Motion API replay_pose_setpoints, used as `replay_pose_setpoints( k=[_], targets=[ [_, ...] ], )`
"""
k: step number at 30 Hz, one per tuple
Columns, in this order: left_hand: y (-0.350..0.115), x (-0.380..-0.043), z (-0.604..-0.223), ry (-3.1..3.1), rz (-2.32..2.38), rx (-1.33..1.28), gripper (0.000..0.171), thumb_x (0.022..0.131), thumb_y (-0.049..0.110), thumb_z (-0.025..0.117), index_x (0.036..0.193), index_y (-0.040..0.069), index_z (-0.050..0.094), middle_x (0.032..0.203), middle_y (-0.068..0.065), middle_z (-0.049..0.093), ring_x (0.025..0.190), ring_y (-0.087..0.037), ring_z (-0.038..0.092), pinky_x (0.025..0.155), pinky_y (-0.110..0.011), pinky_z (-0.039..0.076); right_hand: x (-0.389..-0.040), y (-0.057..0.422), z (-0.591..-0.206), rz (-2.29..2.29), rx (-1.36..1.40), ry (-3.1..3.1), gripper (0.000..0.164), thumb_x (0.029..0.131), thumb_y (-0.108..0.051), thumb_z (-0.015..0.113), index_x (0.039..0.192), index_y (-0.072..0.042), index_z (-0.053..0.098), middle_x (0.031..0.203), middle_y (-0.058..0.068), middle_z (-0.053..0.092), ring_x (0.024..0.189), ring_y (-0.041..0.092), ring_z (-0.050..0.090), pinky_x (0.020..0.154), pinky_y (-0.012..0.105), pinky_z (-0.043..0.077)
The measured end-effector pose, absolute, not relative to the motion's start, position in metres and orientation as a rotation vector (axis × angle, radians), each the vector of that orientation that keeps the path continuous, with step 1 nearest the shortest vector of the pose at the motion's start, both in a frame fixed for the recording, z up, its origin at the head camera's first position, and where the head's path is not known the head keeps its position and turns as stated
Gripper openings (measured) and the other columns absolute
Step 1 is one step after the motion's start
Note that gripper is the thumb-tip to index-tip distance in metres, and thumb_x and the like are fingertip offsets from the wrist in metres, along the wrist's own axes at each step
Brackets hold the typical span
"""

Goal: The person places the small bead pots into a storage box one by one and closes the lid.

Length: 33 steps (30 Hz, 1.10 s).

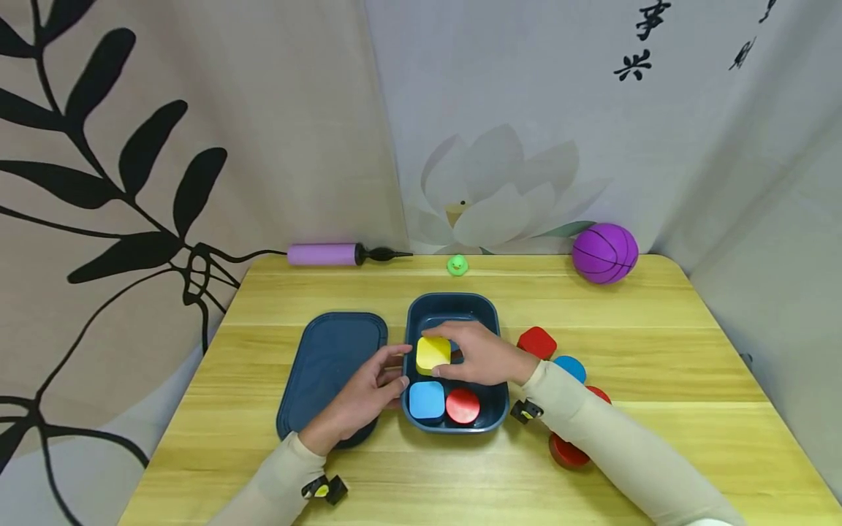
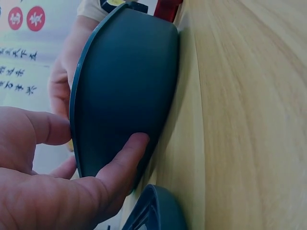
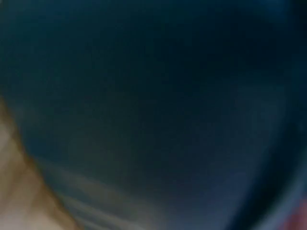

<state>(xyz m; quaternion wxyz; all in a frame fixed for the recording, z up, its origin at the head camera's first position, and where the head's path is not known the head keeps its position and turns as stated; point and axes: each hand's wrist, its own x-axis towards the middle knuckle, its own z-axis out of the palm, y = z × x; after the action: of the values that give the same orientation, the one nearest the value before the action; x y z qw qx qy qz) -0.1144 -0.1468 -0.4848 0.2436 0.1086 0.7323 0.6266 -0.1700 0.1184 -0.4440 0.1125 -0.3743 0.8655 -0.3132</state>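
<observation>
Hands at a dark tray, seen from the head: the right hand pinches the yellow block, index finger at its far edge and thumb at its near edge; the left hand, loosely spread, touches the tray's left side, and the left wrist view shows its fingers against rim and outer wall. The block lies within the tray's outline, left of its middle and to the left of the right palm; whether it rests on the floor or hangs above it cannot be told. Being nearly square from above, it offers no clear long axis; that of the tray runs away from the person, roughly across the line of the right hand's reach. The right hand holds the block from the right; the left hand is near it, with the left rim between. The key relation is judged to be the block's place just beyond the blue block, which has the red disc at its right. The lid lies to the tray's left, partly behind the left hand. The right wrist view is blurred and shows no fingers
</observation>
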Motion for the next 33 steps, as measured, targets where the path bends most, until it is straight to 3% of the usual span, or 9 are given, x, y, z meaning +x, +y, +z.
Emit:
replay_pose_setpoints(
  k=[7, 19, 29, 33],
  targets=[
    [-0.147, -0.116, -0.485, 1.995, 1.713, 0.302, 0.055, 0.111, 0.016, 0.054, 0.162, 0.019, 0.035, 0.16, -0.022, 0.043, 0.136, -0.035, 0.057, 0.096, -0.043, 0.061, -0.17, 0.11, -0.454, -0.857, -1.102, 2.511, 0.063, 0.097, -0.033, 0.079, 0.15, -0.005, 0.059, 0.143, 0.008, 0.066, 0.12, 0.02, 0.064, 0.104, 0.04, 0.057],
    [-0.146, -0.116, -0.484, 1.975, 1.726, 0.296, 0.054, 0.111, 0.013, 0.054, 0.161, 0.017, 0.036, 0.16, -0.024, 0.042, 0.135, -0.035, 0.058, 0.096, -0.042, 0.061, -0.169, 0.107, -0.462, -0.793, -1.111, 2.476, 0.061, 0.1, -0.036, 0.075, 0.151, -0.006, 0.058, 0.145, 0.007, 0.065, 0.125, 0.021, 0.063, 0.111, 0.041, 0.053],
    [-0.146, -0.115, -0.484, 1.979, 1.716, 0.291, 0.054, 0.111, 0.014, 0.054, 0.161, 0.018, 0.036, 0.159, -0.024, 0.042, 0.134, -0.035, 0.058, 0.097, -0.043, 0.06, -0.169, 0.11, -0.461, -0.843, -1.104, 2.468, 0.061, 0.098, -0.035, 0.077, 0.15, -0.007, 0.06, 0.143, 0.007, 0.065, 0.123, 0.02, 0.063, 0.107, 0.038, 0.055],
    [-0.146, -0.115, -0.482, 1.969, 1.718, 0.294, 0.055, 0.111, 0.014, 0.055, 0.162, 0.017, 0.036, 0.16, -0.024, 0.041, 0.134, -0.035, 0.058, 0.097, -0.043, 0.061, -0.169, 0.117, -0.455, -0.923, -1.072, 2.446, 0.061, 0.099, -0.032, 0.076, 0.15, -0.005, 0.058, 0.147, 0.009, 0.063, 0.125, 0.022, 0.064, 0.1, 0.033, 0.059]
  ],
)
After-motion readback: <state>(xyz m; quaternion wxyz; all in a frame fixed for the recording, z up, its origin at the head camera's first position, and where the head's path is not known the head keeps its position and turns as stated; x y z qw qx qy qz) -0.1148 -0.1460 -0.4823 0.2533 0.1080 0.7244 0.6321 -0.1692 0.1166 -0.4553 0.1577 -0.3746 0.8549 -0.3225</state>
